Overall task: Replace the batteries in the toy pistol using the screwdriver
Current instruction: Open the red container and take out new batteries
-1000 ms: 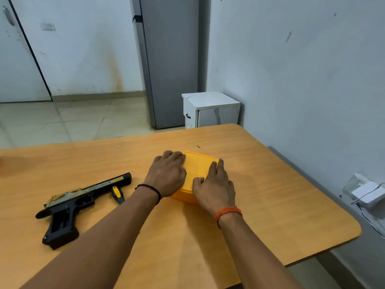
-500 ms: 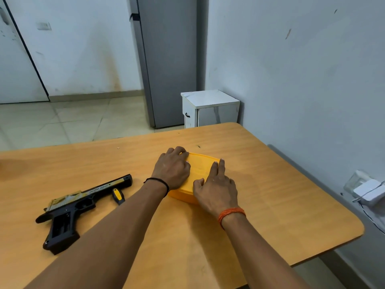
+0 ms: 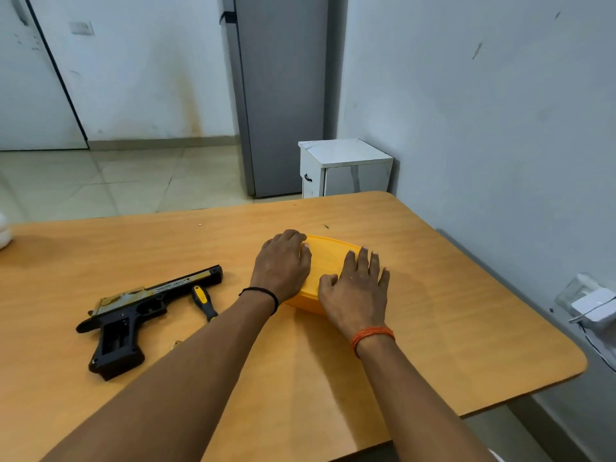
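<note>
A black and gold toy pistol (image 3: 133,311) lies on its side at the left of the wooden table (image 3: 450,328). Just right of its barrel lies a screwdriver (image 3: 203,301) with a black and yellow handle. At the middle of the table sits a yellow lidded box (image 3: 328,261). My left hand (image 3: 283,265) rests on the lid's left edge with its fingers bent and the tips on top. My right hand (image 3: 358,291) lies flat on the lid's near right part, fingers spread. A small golden item (image 3: 176,344) peeks out beside my left forearm.
A white object (image 3: 3,231) shows at the table's far left edge. Behind the table stand a small white cabinet (image 3: 343,168) and a grey refrigerator (image 3: 283,95). A white plug with a cable (image 3: 593,306) sits on the right wall.
My right hand's fingers have spread wider over the lid. My left hand stays on the lid's left edge. The pistol and screwdriver have not moved.
</note>
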